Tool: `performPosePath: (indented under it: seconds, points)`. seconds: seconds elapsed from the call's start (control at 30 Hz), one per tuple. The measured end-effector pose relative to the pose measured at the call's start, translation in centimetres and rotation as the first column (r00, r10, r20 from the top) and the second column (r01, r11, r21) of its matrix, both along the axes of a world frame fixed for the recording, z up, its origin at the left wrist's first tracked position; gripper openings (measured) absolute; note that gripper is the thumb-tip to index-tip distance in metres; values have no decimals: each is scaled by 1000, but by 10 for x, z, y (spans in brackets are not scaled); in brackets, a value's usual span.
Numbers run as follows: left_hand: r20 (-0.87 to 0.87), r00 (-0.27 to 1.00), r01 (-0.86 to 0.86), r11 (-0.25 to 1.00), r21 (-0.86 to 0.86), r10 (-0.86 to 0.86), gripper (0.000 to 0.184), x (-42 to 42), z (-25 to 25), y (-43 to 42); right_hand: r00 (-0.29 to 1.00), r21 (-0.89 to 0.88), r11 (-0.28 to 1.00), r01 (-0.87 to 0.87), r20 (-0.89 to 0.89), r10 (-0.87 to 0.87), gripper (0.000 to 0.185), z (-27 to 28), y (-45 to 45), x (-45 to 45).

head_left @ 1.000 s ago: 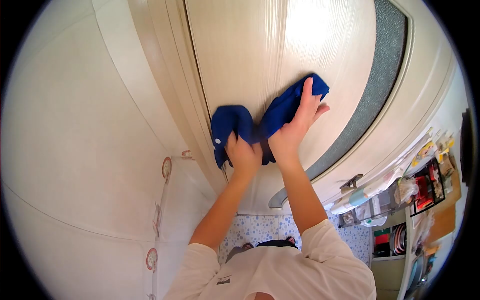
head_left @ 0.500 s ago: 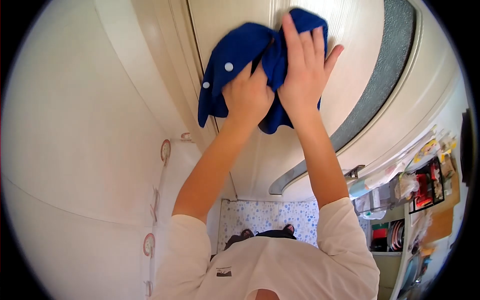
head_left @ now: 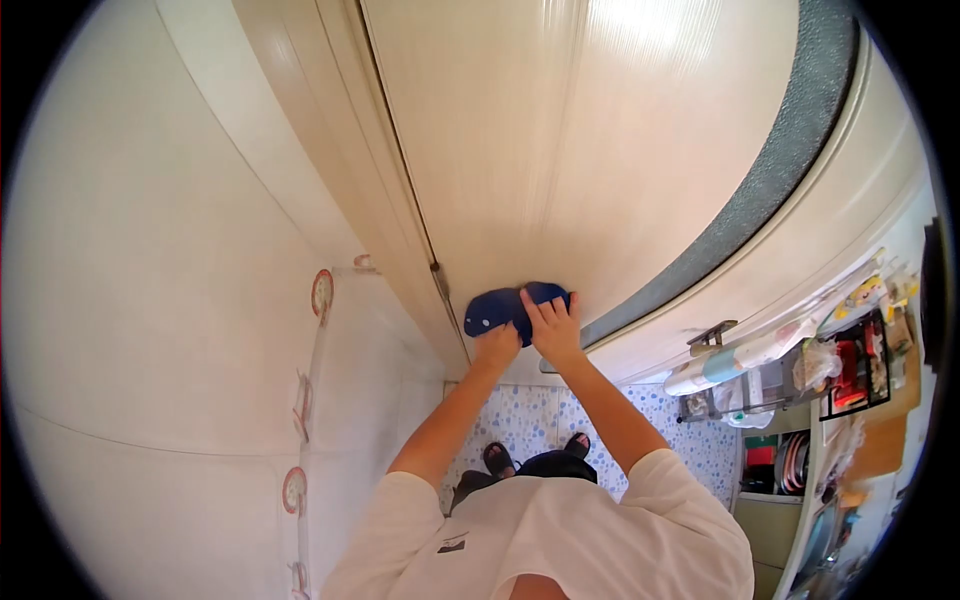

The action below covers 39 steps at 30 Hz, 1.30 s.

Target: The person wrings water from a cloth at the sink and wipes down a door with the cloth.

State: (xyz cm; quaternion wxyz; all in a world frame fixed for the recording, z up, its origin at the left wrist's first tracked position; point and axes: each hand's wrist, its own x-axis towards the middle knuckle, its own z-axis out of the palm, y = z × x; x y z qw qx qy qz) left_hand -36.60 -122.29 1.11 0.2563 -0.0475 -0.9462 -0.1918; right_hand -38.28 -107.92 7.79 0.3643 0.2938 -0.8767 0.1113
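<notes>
A dark blue cloth [head_left: 508,304] with white round buttons lies bunched against the low part of a cream door [head_left: 530,150]. My left hand [head_left: 497,345] is closed at the cloth's lower edge, its fingertips hidden in the fabric. Beside it, my right hand [head_left: 553,328] presses on the cloth's right end with its fingers stretched out and spread. Both arms reach down and forward, and the two hands are close together.
A curved grey textured glass strip [head_left: 790,120] runs down the door's right side, near a door handle [head_left: 712,335]. A tiled wall [head_left: 150,300] is at left. Shelves with kitchen items [head_left: 850,370] stand at right, above a blue-dotted floor [head_left: 600,410].
Both hands have slid down the door with the blue cloth, from its upper part to low near the floor. The cloth is more bunched up now.
</notes>
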Motion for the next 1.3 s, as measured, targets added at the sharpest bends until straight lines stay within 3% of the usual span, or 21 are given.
performPosePath:
  seconds: [0.07, 0.2, 0.33, 0.37, 0.4, 0.43, 0.5, 0.57, 0.63, 0.73, 0.8, 0.87, 0.9, 0.93, 1.03, 1.1, 1.13, 1.23, 1.27, 1.3]
  points:
    - [277, 961, 5, 998, 59, -21, 35, 14, -2, 1, 1000, -4, 1000, 4, 24, -4, 61, -14, 0, 8]
    - [206, 979, -16, 996, 89, -3, 34, 29, 18, -1, 994, 63, 993, 96, 53, -100, 65, -22, 12, 10]
    - [239, 971, -41, 993, 107, 15, 44, 20, 83, -16, 940, 88, 946, 311, 122, -320, 82, 22, 58, -4]
    - [264, 964, -58, 994, 91, 32, 46, 11, 101, -20, 961, -32, 969, 245, -128, -247, 99, 33, 70, -19]
    - [112, 991, -77, 995, 67, 69, 47, 2, 121, -23, 947, -111, 964, 242, -191, -260, 111, 60, 72, -24]
    - [-41, 994, -100, 994, 45, 101, 47, -5, 141, -25, 943, -160, 942, 295, -108, -313, 115, 89, 73, -22]
    - [-420, 900, -96, 993, 73, 118, 50, -21, 186, -32, 909, -295, 910, 291, -212, -359, 116, 156, 60, -21]
    - [-338, 921, -169, 981, 97, 192, 49, -20, 249, -46, 903, -383, 893, 236, -253, -347, 110, 207, 44, -23]
    - [-434, 874, -182, 976, 123, 218, 53, -27, 289, -67, 885, -430, 886, 176, -325, -333, 105, 246, 22, -26]
    - [-802, 580, -225, 974, 8, 141, 56, -43, 313, -96, 876, -425, 903, 67, -407, -257, 101, 274, -9, -33]
    - [-692, 698, -187, 980, 70, 183, 53, -40, 300, -96, 863, -400, 916, 22, -454, -220, 99, 276, -26, -36]
    - [-592, 777, -196, 975, 100, 217, 52, -35, 271, -94, 910, -368, 925, 93, -346, -229, 96, 256, -30, -29]
    - [-555, 798, -222, 971, 92, 235, 53, -32, 250, -94, 928, -350, 929, 123, -291, -233, 95, 241, -33, -27]
    - [-519, 816, -248, 965, 81, 253, 53, -31, 230, -96, 894, -362, 928, 84, -384, -231, 94, 222, -38, -31]
    - [-498, 832, -239, 968, 72, 243, 57, -29, 168, -100, 943, -196, 967, 164, -256, -212, 84, 149, -29, -27]
    - [-365, 894, -238, 966, 105, 260, 55, -24, 127, -99, 943, -185, 976, 118, -287, -168, 82, 115, -24, -25]
    - [-297, 918, -238, 964, 121, 264, 54, -21, 115, -98, 941, -180, 979, 95, -304, -147, 81, 100, -21, -25]
    - [-339, 900, -245, 962, 124, 273, 48, -15, 105, -93, 934, -161, 982, 103, -324, -152, 81, 59, -6, -28]
    - [-172, 952, -219, 955, 201, 254, 40, -16, 88, -93, 950, -130, 983, 131, -268, -162, 85, 37, 5, -29]
    - [-157, 954, -233, 961, 151, 256, 40, -14, 77, -91, 952, -124, 981, 152, -247, -179, 87, 24, 13, -27]
